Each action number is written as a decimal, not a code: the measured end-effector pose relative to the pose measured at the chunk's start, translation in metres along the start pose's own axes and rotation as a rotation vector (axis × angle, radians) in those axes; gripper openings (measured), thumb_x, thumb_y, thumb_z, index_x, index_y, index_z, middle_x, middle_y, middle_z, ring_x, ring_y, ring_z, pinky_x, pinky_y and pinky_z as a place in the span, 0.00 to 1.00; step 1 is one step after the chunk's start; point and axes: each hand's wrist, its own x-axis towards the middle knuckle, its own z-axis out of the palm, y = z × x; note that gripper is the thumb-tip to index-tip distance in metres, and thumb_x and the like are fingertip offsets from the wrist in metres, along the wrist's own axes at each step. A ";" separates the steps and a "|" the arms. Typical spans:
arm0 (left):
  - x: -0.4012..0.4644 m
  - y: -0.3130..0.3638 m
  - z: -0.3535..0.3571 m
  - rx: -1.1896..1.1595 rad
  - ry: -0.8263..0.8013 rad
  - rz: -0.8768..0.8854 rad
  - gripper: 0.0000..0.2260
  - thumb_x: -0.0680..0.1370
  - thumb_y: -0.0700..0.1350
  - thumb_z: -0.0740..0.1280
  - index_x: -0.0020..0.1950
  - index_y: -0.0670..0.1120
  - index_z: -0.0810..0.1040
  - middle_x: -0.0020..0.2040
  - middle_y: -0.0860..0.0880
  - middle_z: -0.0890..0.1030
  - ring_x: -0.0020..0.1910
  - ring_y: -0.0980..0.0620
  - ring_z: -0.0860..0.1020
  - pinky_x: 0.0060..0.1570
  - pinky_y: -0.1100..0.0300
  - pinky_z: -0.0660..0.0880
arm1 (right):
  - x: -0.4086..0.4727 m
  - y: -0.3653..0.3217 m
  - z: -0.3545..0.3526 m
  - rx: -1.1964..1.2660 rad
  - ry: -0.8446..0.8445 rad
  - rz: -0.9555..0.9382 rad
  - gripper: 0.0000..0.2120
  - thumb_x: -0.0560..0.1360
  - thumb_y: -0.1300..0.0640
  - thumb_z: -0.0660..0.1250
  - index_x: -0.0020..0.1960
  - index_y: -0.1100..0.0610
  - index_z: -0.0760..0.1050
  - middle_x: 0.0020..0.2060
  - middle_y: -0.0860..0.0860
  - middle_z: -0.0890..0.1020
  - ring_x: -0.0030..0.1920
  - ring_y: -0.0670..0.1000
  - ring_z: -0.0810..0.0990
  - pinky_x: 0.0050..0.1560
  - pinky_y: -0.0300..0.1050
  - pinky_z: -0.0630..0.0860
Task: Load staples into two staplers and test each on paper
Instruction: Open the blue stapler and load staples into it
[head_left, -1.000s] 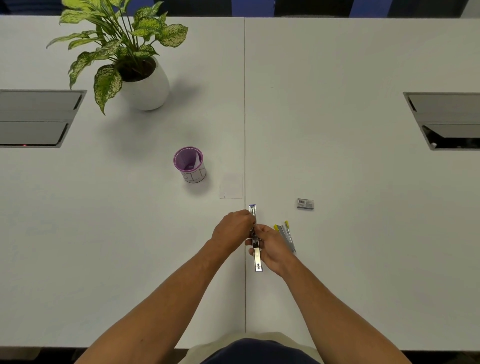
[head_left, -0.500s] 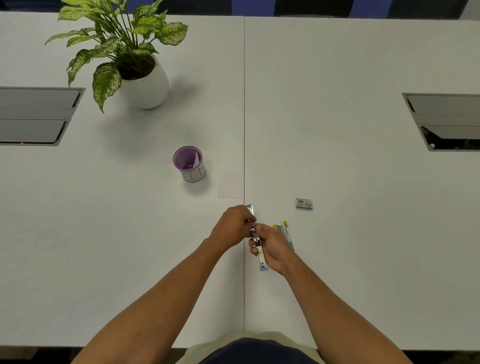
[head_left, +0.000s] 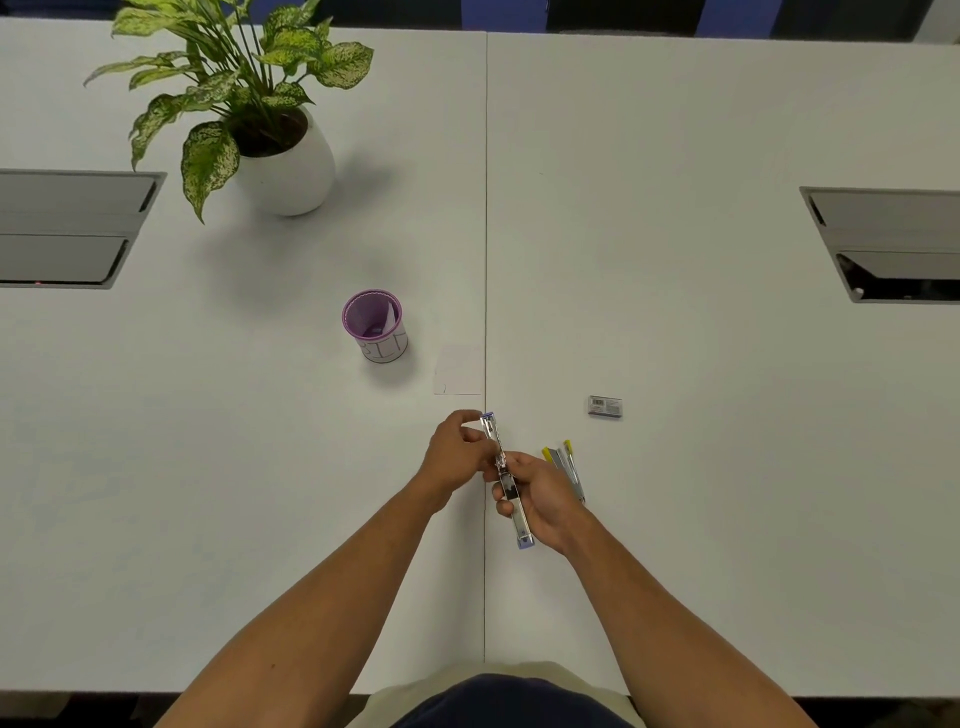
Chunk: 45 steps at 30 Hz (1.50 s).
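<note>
A metal stapler with blue ends (head_left: 511, 499) is swung fully open into one long strip above the table's middle seam. My right hand (head_left: 540, 501) grips its near half, fingers curled round it. My left hand (head_left: 457, 457) pinches the far half near the blue tip. A second stapler with yellow ends (head_left: 566, 467) lies on the table just right of my right hand. A small staple box (head_left: 605, 406) sits further right. A white slip of paper (head_left: 460, 370) lies beyond my hands.
A purple-rimmed cup (head_left: 375, 326) stands left of the paper. A potted plant in a white pot (head_left: 283, 161) is at the back left. Grey cable hatches are set into the table at the left (head_left: 67, 228) and right (head_left: 888, 244) edges.
The open stapler has tilted slightly, its near end swinging right. My left fingers have shifted up toward its far blue tip.
</note>
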 end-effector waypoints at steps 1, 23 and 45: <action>0.000 -0.001 0.000 -0.018 0.018 0.006 0.19 0.72 0.37 0.70 0.62 0.45 0.73 0.46 0.41 0.82 0.41 0.47 0.84 0.39 0.58 0.80 | 0.000 0.001 -0.001 -0.007 -0.002 0.003 0.14 0.83 0.63 0.52 0.56 0.65 0.76 0.42 0.60 0.79 0.32 0.51 0.72 0.28 0.42 0.66; 0.004 0.005 0.007 -0.316 0.137 -0.067 0.10 0.76 0.41 0.69 0.54 0.38 0.76 0.41 0.39 0.83 0.36 0.46 0.80 0.36 0.59 0.79 | -0.005 -0.009 -0.005 -0.104 -0.061 -0.016 0.15 0.83 0.64 0.52 0.60 0.64 0.76 0.43 0.58 0.82 0.32 0.51 0.73 0.29 0.42 0.66; -0.007 0.010 0.001 -0.448 -0.037 -0.045 0.04 0.81 0.40 0.63 0.55 0.41 0.72 0.46 0.38 0.84 0.46 0.40 0.84 0.40 0.55 0.81 | -0.007 -0.009 -0.003 -0.268 0.033 -0.084 0.09 0.82 0.56 0.60 0.55 0.59 0.77 0.37 0.55 0.82 0.26 0.50 0.72 0.23 0.39 0.65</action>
